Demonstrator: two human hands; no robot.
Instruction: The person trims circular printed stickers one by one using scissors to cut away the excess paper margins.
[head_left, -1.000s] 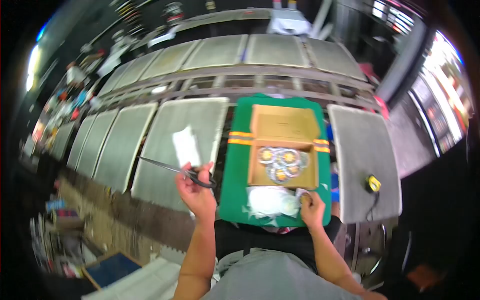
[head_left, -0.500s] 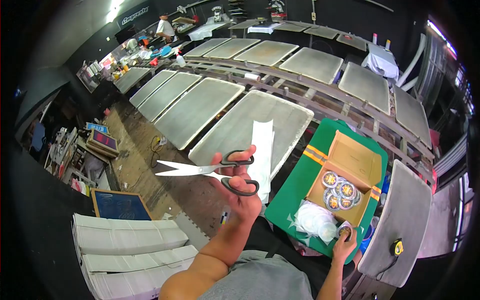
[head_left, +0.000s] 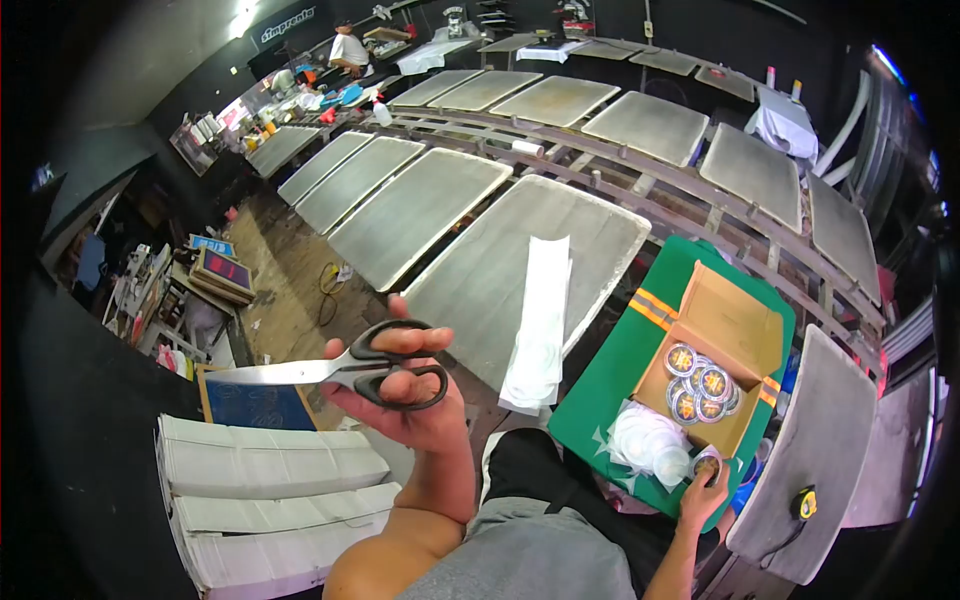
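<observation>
My left hand [head_left: 425, 415] is raised at centre left, fingers through the black loops of a pair of scissors [head_left: 290, 372]. The blades lie together and point left. Down at the right, my right hand [head_left: 703, 497] pinches a round sticker [head_left: 706, 464] with a dark rim and gold print, partly covered by the fingers. Just beside it, a pile of white round backing pieces [head_left: 648, 440] lies on a green cloth-covered board [head_left: 590, 400]. An open cardboard box [head_left: 745, 320] on that board holds several similar round stickers [head_left: 700, 385].
White paper strips [head_left: 540, 320] lie on the nearest grey platen [head_left: 590, 215]; more platens line the long rack. A tape measure [head_left: 803, 503] rests on the right platen [head_left: 790, 450]. White boxes [head_left: 270, 465] are stacked at lower left. A person [head_left: 349, 50] stands far back.
The scissors have gone from spread to closed blades, and my left hand has moved left and down. My right hand still holds the round sticker by the pile. The view has turned slightly.
</observation>
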